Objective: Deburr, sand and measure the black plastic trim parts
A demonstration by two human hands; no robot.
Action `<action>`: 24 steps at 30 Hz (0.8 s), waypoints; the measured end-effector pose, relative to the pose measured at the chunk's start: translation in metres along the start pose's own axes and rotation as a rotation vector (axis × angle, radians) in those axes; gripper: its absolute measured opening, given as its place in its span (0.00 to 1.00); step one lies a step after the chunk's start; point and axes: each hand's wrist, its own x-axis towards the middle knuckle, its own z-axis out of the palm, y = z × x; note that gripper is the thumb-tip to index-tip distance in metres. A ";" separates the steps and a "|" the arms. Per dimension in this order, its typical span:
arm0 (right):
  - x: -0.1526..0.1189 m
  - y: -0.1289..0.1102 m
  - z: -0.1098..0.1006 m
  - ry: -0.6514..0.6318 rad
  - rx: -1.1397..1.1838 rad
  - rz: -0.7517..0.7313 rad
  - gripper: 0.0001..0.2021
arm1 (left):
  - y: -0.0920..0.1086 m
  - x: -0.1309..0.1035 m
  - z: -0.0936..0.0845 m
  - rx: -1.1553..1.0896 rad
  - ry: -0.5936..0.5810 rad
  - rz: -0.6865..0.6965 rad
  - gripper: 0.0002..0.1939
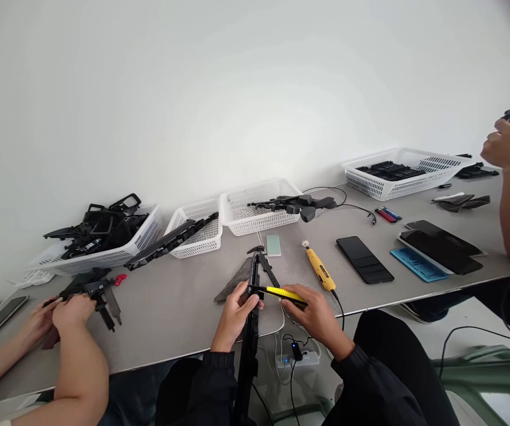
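No writing, label, brand, number or sign can be read anywhere in the head view. The yellow tool [280,292] bears dark marks along its length, but they are too small and blurred to make out. The dark phone [364,259] toward the right end of the tabletop [170,307] shows a blank screen, and so does the tablet [441,245] beside it. The white baskets [255,213] along the far edge carry no legible print. The small pale card [273,244] near the middle shows nothing readable.
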 end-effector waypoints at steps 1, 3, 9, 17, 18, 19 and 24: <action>0.000 0.000 0.000 0.013 0.005 0.004 0.14 | -0.001 0.000 0.000 -0.003 0.014 0.000 0.25; 0.000 -0.001 0.000 0.028 0.019 0.008 0.14 | -0.002 0.000 0.000 -0.007 0.034 -0.010 0.26; -0.001 -0.001 -0.003 0.001 0.027 0.009 0.14 | -0.008 0.000 -0.002 -0.016 0.053 -0.059 0.32; -0.001 -0.004 -0.004 -0.001 0.009 0.002 0.13 | -0.008 0.000 -0.003 -0.010 0.047 -0.058 0.32; -0.001 -0.004 -0.004 0.017 0.010 0.009 0.13 | -0.007 0.000 -0.003 -0.014 0.051 -0.061 0.32; -0.001 -0.004 -0.004 0.028 0.014 0.013 0.14 | -0.007 -0.001 -0.002 -0.017 0.054 -0.065 0.32; -0.001 -0.006 -0.005 -0.017 0.017 -0.003 0.13 | -0.006 -0.001 -0.002 -0.015 0.055 -0.084 0.34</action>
